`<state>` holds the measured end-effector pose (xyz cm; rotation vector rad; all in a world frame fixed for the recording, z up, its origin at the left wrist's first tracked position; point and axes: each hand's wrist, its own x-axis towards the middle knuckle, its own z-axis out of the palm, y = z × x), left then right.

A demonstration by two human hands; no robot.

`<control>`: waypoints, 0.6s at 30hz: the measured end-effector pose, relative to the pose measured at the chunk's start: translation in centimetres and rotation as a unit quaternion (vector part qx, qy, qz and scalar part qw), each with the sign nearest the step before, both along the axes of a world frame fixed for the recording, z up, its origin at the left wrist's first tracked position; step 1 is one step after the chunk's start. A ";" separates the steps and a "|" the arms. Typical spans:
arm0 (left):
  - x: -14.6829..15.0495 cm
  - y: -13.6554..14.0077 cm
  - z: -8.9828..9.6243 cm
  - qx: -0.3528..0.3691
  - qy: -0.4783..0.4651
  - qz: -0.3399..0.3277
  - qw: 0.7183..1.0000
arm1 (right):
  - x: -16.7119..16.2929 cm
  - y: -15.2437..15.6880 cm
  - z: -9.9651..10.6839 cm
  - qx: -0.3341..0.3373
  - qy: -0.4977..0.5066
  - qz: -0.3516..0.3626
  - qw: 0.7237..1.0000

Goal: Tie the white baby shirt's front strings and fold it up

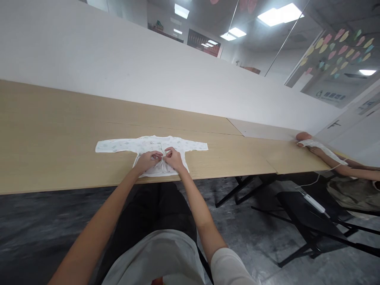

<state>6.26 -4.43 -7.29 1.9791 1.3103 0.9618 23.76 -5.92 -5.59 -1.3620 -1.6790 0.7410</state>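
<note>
Two bare arms reach upward, left hand and right hand pinching, fingers bent, the front of a small white patterned cloth shirt, centre-left on the pale wooden desk; dark upper-right lettering is illegible.

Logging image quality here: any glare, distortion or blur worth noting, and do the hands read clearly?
Head view: ceiling lights blown out white beyond or in the glass; head view: wide-angle stretch toward the edges, the tabletop slanting; head view: left hand and right hand evenly lit on the white garment, but its print and their fingertip contact too small to make out.
</note>
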 end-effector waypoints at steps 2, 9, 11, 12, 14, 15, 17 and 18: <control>0.0 0.0 0.0 0.001 0.005 -0.003 1.000 | 0.1 0.0 0.1 -0.011 0.019 -0.006 1.000; 0.1 -0.2 0.5 0.002 0.025 0.006 1.000 | 0.4 0.7 0.1 -0.036 0.090 -0.039 0.994; 0.2 -0.2 0.5 -0.002 0.029 0.012 0.999 | 0.5 0.8 0.0 -0.041 0.106 -0.056 0.992; 0.2 -0.3 0.5 -0.002 0.030 0.014 0.999 | 0.6 0.9 -0.1 -0.041 0.109 -0.059 0.991; 0.3 -0.4 0.5 0.000 0.032 0.013 0.999 | 0.6 0.9 -0.2 -0.034 0.103 -0.060 0.992; 0.3 -0.5 0.6 0.002 0.033 0.013 0.999 | 0.6 0.8 -0.3 -0.028 0.096 -0.061 0.993; 0.3 -0.5 0.7 0.001 0.037 0.017 0.999 | 0.6 0.8 -0.5 -0.020 0.077 -0.066 0.995; 0.4 -0.4 0.8 -0.007 0.039 0.019 0.999 | 0.7 0.9 -0.4 -0.020 0.066 -0.070 0.995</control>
